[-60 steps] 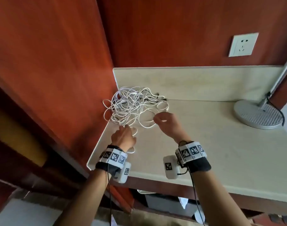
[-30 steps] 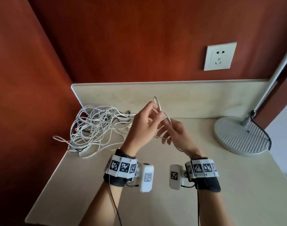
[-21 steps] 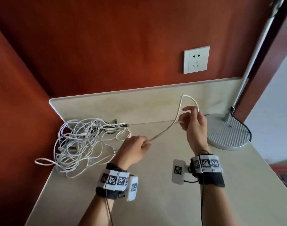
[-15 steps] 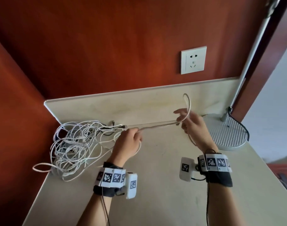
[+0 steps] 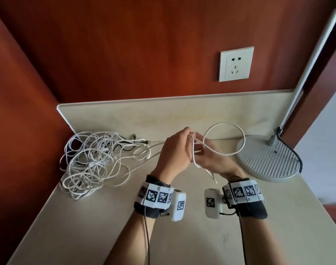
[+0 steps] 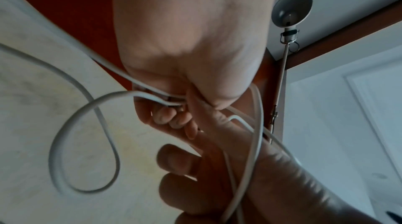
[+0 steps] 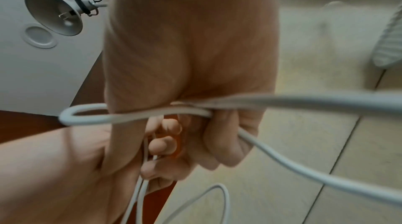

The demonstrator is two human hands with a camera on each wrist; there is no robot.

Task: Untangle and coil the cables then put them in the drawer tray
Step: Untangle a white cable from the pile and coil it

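head view: both hands meet above the counter (image 5: 182, 226), the left hand (image 5: 174, 152) and right hand (image 5: 213, 159) each with fingers curled round the white cable (image 5: 225, 138), which throws one open loop out toward the lamp base (image 5: 268, 159). the cable's tail runs left, back into the tangled pile (image 5: 92, 159) in the corner. no drawer tray in sight. the risk, as i read it: that trailing strand is still joined to the heap, so a hard pull could tighten a knot or drag the whole pile along.

left wrist view: blurred, but the left hand (image 6: 191, 38) clamps strands at its base while a loose loop (image 6: 82, 141) hangs over the counter. that slack could flop across the held turns and foul the coil.

right wrist view: the right hand (image 7: 191, 55) pinches a folded bend of cable (image 7: 135, 114). it's a tight fold; if the fingers slip, the gathered turns may spring apart.
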